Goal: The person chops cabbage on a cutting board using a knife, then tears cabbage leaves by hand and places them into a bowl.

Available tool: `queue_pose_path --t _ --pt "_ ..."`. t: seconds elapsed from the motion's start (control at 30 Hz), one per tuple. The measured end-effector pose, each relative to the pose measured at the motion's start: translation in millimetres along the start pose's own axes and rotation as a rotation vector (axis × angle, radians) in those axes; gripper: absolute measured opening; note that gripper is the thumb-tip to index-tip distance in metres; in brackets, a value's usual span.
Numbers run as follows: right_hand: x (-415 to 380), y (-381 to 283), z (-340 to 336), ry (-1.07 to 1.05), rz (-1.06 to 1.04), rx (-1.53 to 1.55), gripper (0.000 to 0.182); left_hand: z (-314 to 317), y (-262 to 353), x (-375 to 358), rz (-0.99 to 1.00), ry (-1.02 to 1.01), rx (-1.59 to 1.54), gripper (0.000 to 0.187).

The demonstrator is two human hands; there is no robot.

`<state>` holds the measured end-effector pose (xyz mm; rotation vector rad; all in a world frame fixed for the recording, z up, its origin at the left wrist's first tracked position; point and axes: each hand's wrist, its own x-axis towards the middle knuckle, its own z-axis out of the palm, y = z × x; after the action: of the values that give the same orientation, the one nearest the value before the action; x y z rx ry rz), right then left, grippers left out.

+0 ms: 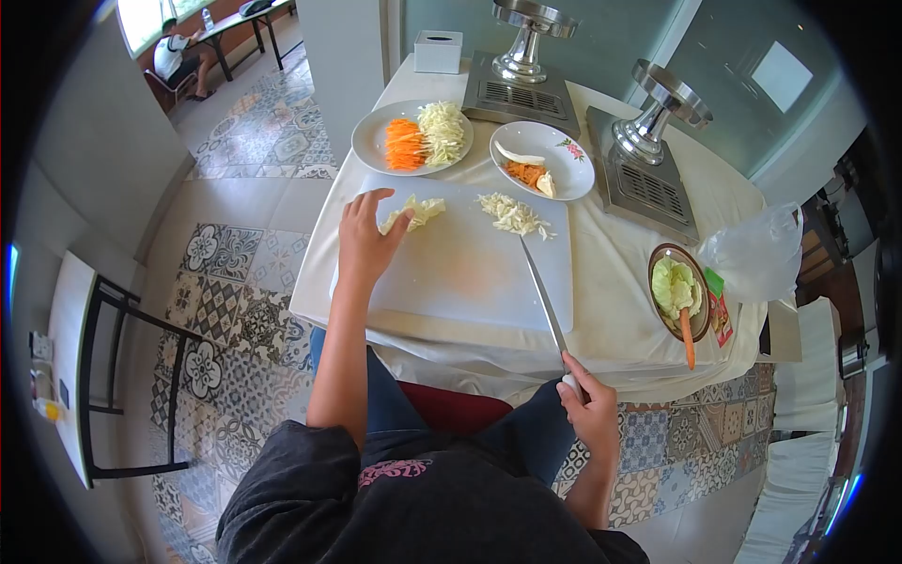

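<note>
My right hand (590, 404) is closed around the white handle of a kitchen knife (542, 293). The blade points away from me, its tip near a small heap of shredded cabbage (513, 216) on the white cutting board (423, 296). At the board's left side, my left hand (368, 233) has thumb and fingers spread beside a piece of cabbage (425, 212); the thumb overlaps its near edge. Behind the board, a white plate (369, 141) holds carrot strips (405, 146) and shredded cabbage (442, 132).
A floral bowl (575, 176) holds carrot and pale vegetable pieces. Two portable stoves (648, 183) with metal stands are behind. To the right are a brown-rimmed dish (660, 256) with cabbage and a carrot (687, 338), and a plastic bag (756, 254). A person (177, 56) sits far left.
</note>
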<state>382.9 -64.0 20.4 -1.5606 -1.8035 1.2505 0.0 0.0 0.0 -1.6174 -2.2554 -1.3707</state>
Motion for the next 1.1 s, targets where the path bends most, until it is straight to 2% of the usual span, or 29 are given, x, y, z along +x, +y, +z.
queue_pose_path --t 0.07,0.17,0.27,0.37,0.47,0.57,0.7,0.73,0.83,0.97,1.1 --pt "2.6 0.2 1.9 -0.014 -0.069 -0.008 0.045 5.6 -0.1 -10.7 0.097 -0.01 -0.02 0.041" --pt "4.5 -7.5 11.6 -0.011 -0.141 0.021 0.045 6.8 -7.6 -21.7 0.111 -0.017 -0.022 0.031" --pt "2.9 -11.6 13.4 -0.033 -0.121 0.037 0.045 -2.6 13.5 -35.6 -0.128 -0.081 -0.142 0.025" --pt "2.9 -10.0 14.0 -0.042 -0.143 0.048 0.045 -3.7 30.7 -54.8 -0.102 -0.097 -0.233 0.021" --pt "2.1 -10.5 13.7 -0.046 -0.148 0.046 0.045 -4.1 31.7 -67.4 0.046 -0.147 -0.289 0.022" --pt "-0.1 -10.9 12.7 -0.043 -0.146 0.04 0.045 -7.3 23.4 -59.2 0.105 -0.072 -0.263 0.02" --pt "-1.7 -7.4 12.1 -0.045 -0.137 0.045 0.045 -17.4 6.3 -39.0 0.038 -0.114 -0.308 0.026" --pt "-1.9 -6.3 11.9 -0.043 -0.122 0.048 0.046 -16.4 3.4 -33.7 -0.072 -0.112 -0.351 0.024" --pt "-3.1 -4.5 11.5 -0.041 -0.093 0.04 0.046 -19.7 8.6 -13.7 -0.236 -0.136 -0.497 0.02" --pt "-3.3 -8.9 12.1 -0.029 -0.103 0.054 0.045 -18.4 32.8 -2.5 -0.272 -0.248 -0.598 0.019" --pt "-3.3 -7.7 12.2 -0.018 -0.118 0.056 0.045 0.6 36.3 -10.6 -0.06 -0.231 -0.746 0.017"
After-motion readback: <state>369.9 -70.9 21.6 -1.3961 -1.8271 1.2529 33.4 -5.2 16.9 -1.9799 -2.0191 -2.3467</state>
